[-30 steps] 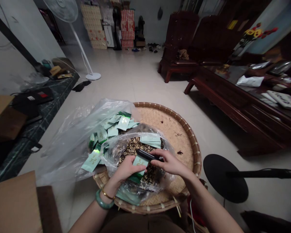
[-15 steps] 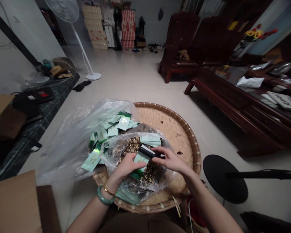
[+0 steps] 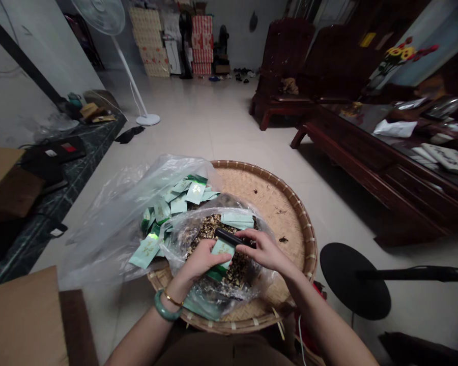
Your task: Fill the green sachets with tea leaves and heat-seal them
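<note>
My left hand (image 3: 202, 261) grips a small pale green sachet (image 3: 223, 248) with gold print and a dark green lower end. Across the sachet's top edge lies a slim black handheld bag sealer (image 3: 228, 237), with my right hand (image 3: 262, 249) closed around its right end. Both hands are over an open clear plastic bag (image 3: 183, 223) of loose, dark and yellowish dried pieces (image 3: 209, 227). A few flat sachets (image 3: 237, 220) rest on top at its far side. To the left, several filled sachets (image 3: 178, 203) lie heaped in a larger clear bag (image 3: 118, 223).
Everything sits on a round woven bamboo tray (image 3: 310, 234); dark scraps (image 3: 283, 239) lie on its right part. A black round stand base (image 3: 354, 281) is at right, a cardboard box (image 3: 25, 315) at lower left. Beyond are a white fan (image 3: 148, 120) and a dark wooden table (image 3: 366, 157).
The bag sealer has turned in my right hand, so its white strip no longer shows, and it now lies along the sachet's top edge. My left hand keeps the sachet nearly still.
</note>
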Action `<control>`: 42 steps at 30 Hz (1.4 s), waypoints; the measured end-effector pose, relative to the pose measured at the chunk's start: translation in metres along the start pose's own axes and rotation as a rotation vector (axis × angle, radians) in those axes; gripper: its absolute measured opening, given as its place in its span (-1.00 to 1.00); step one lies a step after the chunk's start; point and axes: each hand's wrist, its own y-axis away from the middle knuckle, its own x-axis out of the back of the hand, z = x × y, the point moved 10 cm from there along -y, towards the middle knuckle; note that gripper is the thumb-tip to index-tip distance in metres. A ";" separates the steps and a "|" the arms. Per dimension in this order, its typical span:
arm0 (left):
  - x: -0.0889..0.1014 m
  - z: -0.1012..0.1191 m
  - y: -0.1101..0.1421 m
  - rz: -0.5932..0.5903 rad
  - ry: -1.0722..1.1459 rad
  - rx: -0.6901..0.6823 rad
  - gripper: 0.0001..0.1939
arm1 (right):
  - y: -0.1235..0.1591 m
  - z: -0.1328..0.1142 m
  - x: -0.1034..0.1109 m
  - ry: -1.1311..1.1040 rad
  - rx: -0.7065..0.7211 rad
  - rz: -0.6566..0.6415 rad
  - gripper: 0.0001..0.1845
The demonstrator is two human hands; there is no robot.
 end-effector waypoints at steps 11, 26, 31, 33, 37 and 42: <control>0.005 0.000 0.004 0.018 0.057 -0.001 -0.66 | 0.015 0.050 0.026 -0.002 -0.070 0.095 -0.57; -0.003 0.004 0.006 0.072 0.097 -0.106 -0.59 | 0.004 0.026 -0.010 -0.330 -0.059 0.324 -0.74; 0.012 0.018 0.006 0.179 0.093 -0.182 -0.68 | -0.002 0.022 -0.026 -0.403 -0.073 0.269 -0.76; 0.017 0.021 0.006 0.221 0.049 -0.199 -0.71 | 0.000 0.019 -0.026 -0.396 -0.075 0.242 -0.76; 0.017 0.019 0.006 0.236 0.059 -0.201 -0.67 | 0.002 0.016 -0.027 -0.382 -0.090 0.209 -0.76; 0.020 0.009 0.004 0.222 0.173 -0.155 -0.60 | -0.002 0.019 -0.027 -0.445 -0.124 0.188 -0.65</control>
